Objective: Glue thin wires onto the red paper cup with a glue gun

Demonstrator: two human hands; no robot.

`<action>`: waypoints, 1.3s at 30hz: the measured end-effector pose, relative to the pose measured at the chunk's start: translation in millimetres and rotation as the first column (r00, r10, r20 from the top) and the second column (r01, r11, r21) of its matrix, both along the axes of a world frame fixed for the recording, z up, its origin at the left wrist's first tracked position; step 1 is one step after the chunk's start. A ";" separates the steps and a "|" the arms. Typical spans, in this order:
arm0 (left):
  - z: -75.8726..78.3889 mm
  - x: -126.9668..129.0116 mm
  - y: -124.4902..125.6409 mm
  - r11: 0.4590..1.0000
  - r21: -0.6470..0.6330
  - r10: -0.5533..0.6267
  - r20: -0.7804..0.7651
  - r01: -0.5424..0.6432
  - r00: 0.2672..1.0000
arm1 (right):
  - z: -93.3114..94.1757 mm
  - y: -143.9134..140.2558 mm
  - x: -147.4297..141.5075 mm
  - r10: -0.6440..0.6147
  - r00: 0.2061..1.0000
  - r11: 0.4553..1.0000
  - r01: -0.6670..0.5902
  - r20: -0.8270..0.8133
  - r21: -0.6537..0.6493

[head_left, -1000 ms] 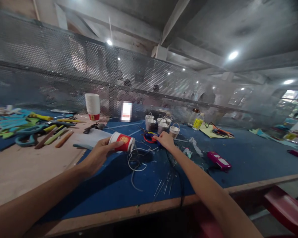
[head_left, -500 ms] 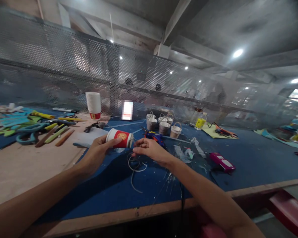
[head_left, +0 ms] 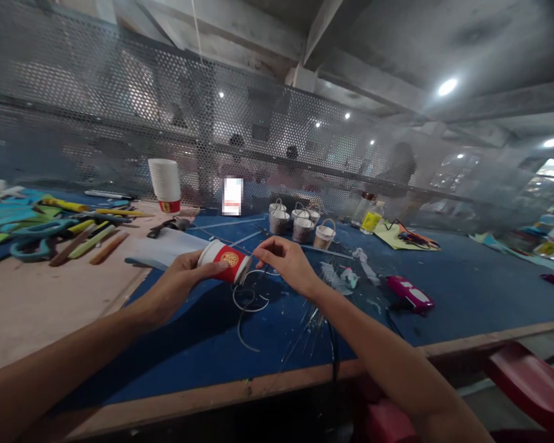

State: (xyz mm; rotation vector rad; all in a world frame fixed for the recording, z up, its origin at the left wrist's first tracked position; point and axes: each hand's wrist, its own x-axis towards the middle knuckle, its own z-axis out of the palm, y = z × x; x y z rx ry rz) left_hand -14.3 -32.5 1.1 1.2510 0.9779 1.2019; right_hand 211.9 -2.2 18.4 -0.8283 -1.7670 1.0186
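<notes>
Head view: left hand (head_left: 178,284) wraps a red and white paper cup (head_left: 224,261) held on its side above the blue surface (head_left: 466,295), mouth turned rightward. Right hand (head_left: 286,263) sits just beside the cup mouth, fingertips pinched together at the rim; what it pinches is too small to tell, possibly an end of the white wire (head_left: 249,304) that loops on the mat directly below. Change from a second ago: the right hand was out on the mat by the small handled cups (head_left: 300,226), then drew back to the cup mouth half a second ago and now sits a little higher, touching or nearly touching the rim. My reading: work has shifted from fetching to fitting something at the cup's edge, left hand serving as the steady hold. Outward: thin metal rods (head_left: 307,323) scattered near the right forearm, a pink tool (head_left: 409,294) well to the right, a stack of cups (head_left: 165,184) at back left, coloured strips and scissors (head_left: 32,237) on the bare wood at far left. A perforated metal screen (head_left: 120,123) closes the far edge; the wooden near edge runs under both forearms. Open mat lies right of the pink tool and between hands and near edge.
</notes>
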 end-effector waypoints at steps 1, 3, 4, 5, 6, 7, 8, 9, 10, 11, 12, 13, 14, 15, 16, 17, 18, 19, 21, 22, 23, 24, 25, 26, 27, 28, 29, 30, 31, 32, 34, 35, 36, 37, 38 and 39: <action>-0.2 -0.2 0.1 1.000 -0.003 -0.002 -0.009 0.002 1.000 | 0.3 -0.5 -0.1 -0.003 1.000 1.000 0.003 -0.004 0.003; -0.7 -0.9 0.4 1.000 -0.009 -0.019 -0.020 0.019 1.000 | 0.9 -1.3 0.1 -0.011 1.000 1.000 0.011 -0.005 0.014; -1.0 -1.4 0.5 1.000 -0.008 -0.026 -0.021 0.026 0.999 | 1.1 -1.5 0.2 -0.015 1.000 1.000 0.015 -0.001 0.018; -1.3 -1.8 0.6 0.999 -0.005 -0.033 -0.022 0.033 0.999 | 1.1 -1.7 0.2 -0.019 1.000 1.000 0.018 0.005 0.019; -1.6 -2.2 0.6 0.999 -0.001 -0.038 -0.023 0.038 0.999 | 1.1 -1.7 0.3 -0.023 1.000 1.000 0.023 0.010 0.018; -1.8 -2.5 0.5 0.999 0.002 -0.042 -0.025 0.042 0.999 | 1.1 -1.7 0.3 -0.026 1.000 1.000 0.026 0.014 0.017; -1.9 -2.6 0.3 0.999 0.005 -0.044 -0.031 0.044 0.999 | 1.0 -1.7 0.2 -0.028 1.000 0.999 0.027 0.015 0.017; -1.9 -2.6 0.0 0.999 0.006 -0.047 -0.038 0.047 0.998 | 0.8 -1.5 0.1 -0.028 1.000 0.999 0.028 0.014 0.019; -1.6 -2.3 -0.4 0.999 0.007 -0.050 -0.044 0.050 0.998 | 0.6 -1.4 0.1 -0.028 1.000 0.999 0.028 0.013 0.020; -1.1 -2.0 -0.9 0.998 0.006 -0.055 -0.048 0.055 0.997 | 0.3 -1.2 0.0 -0.028 1.000 0.999 0.027 0.011 0.022; -0.4 -1.5 -1.6 0.998 0.006 -0.059 -0.050 0.059 0.997 | 0.0 -1.0 -0.1 -0.026 1.000 0.999 0.026 0.007 0.022; 0.5 -1.1 -2.3 0.998 0.007 -0.063 -0.049 0.063 0.997 | -0.4 -0.7 -0.1 -0.023 1.000 1.000 0.023 0.002 0.021; 1.4 -0.6 -3.0 0.998 0.009 -0.067 -0.047 0.067 0.997 | -0.8 -0.4 -0.1 -0.021 1.000 1.000 0.021 -0.004 0.020; 2.4 -0.3 -3.7 0.998 0.012 -0.069 -0.044 0.070 0.997 | -1.3 0.0 -0.1 -0.020 1.000 1.000 0.020 -0.010 0.018; 3.2 0.0 -4.2 0.998 0.015 -0.067 -0.042 0.067 0.997 | -1.8 0.3 0.0 -0.021 1.000 1.000 0.021 -0.013 0.016; 4.0 0.1 -4.7 0.998 0.017 -0.060 -0.041 0.061 0.997 | -2.3 0.7 0.0 -0.022 1.000 1.000 0.022 -0.014 0.014; 4.5 0.1 -4.9 0.998 0.017 -0.054 -0.039 0.055 0.998 | -2.7 1.0 0.0 -0.024 1.000 1.000 0.024 -0.010 0.011; 4.8 0.0 -4.9 0.999 0.014 -0.050 -0.037 0.050 0.998 | -3.2 1.4 0.1 -0.027 1.000 1.000 0.027 -0.004 0.008; 4.7 -0.5 -4.5 0.999 0.007 -0.045 -0.035 0.045 0.998 | -3.8 2.0 0.1 -0.030 1.000 1.000 0.030 0.003 0.005; 4.5 -0.7 -4.2 0.999 0.006 -0.043 -0.035 0.043 0.998 | -4.1 2.4 0.2 -0.029 1.000 1.000 0.029 0.003 0.004; 4.2 -1.0 -3.8 0.999 0.007 -0.041 -0.035 0.041 0.999 | -4.4 2.7 0.2 -0.028 1.000 1.000 0.028 0.002 0.004; 4.0 -1.2 -3.6 0.999 0.011 -0.037 -0.033 0.037 0.999 | -4.6 3.1 0.3 -0.027 1.000 1.000 0.027 0.003 0.003; 3.7 -1.4 -3.4 0.999 0.016 -0.034 -0.032 0.034 0.999 | -4.9 3.5 0.3 -0.027 1.000 1.000 0.027 0.006 0.002; 3.5 -1.6 -3.3 0.999 0.023 -0.032 -0.031 0.032 0.999 | -5.2 3.9 0.4 -0.026 1.000 1.000 0.026 0.011 0.000; 3.5 -1.8 -3.2 0.999 0.031 -0.030 -0.032 0.031 0.999 | -5.6 4.3 0.5 -0.023 1.000 1.000 0.023 0.016 -0.002; 3.5 -2.1 -3.2 0.999 0.036 -0.031 -0.035 0.033 0.999 | -6.0 4.6 0.5 -0.019 1.000 1.000 0.019 0.021 -0.004; 3.5 -2.4 -3.3 0.999 0.040 -0.035 -0.040 0.037 0.999 | -6.4 5.0 0.6 -0.014 1.000 1.000 0.014 0.023 -0.005; 3.7 -2.8 -3.4 0.998 0.047 -0.038 -0.046 0.040 0.998 | -6.9 5.3 0.8 -0.008 1.000 1.000 0.008 0.021 -0.005; 3.8 -3.1 -3.5 0.998 0.052 -0.043 -0.052 0.046 0.998 | -7.4 5.6 0.9 0.001 1.000 1.000 -0.001 0.016 -0.005; 4.0 -3.4 -3.7 0.997 0.058 -0.048 -0.055 0.051 0.997 | -7.8 5.8 1.0 0.010 1.000 1.000 -0.010 0.009 -0.005; 4.3 -3.8 -4.0 0.996 0.067 -0.057 -0.054 0.060 0.997 | -8.3 5.9 1.3 0.021 1.000 1.000 -0.021 -0.002 -0.007; 4.3 -3.9 -4.2 0.996 0.070 -0.054 -0.053 0.058 0.997 | -8.3 5.8 1.4 0.024 1.000 1.000 -0.024 -0.004 -0.010; 4.3 -4.0 -4.4 0.996 0.070 -0.052 -0.054 0.056 0.997 | -8.1 5.6 1.6 0.026 1.000 1.000 -0.026 -0.002 -0.015; 4.2 -4.1 -4.5 0.996 0.069 -0.049 -0.056 0.053 0.997 | -7.8 5.3 1.6 0.028 1.000 0.999 -0.028 0.001 -0.021; 4.0 -4.2 -4.6 0.996 0.070 -0.045 -0.059 0.049 0.997 | -7.4 5.0 1.7 0.029 1.000 0.999 -0.029 0.003 -0.028; 3.7 -4.3 -4.5 0.997 0.071 -0.040 -0.062 0.044 0.997 | -7.0 4.7 1.7 0.032 0.999 0.999 -0.031 0.005 -0.034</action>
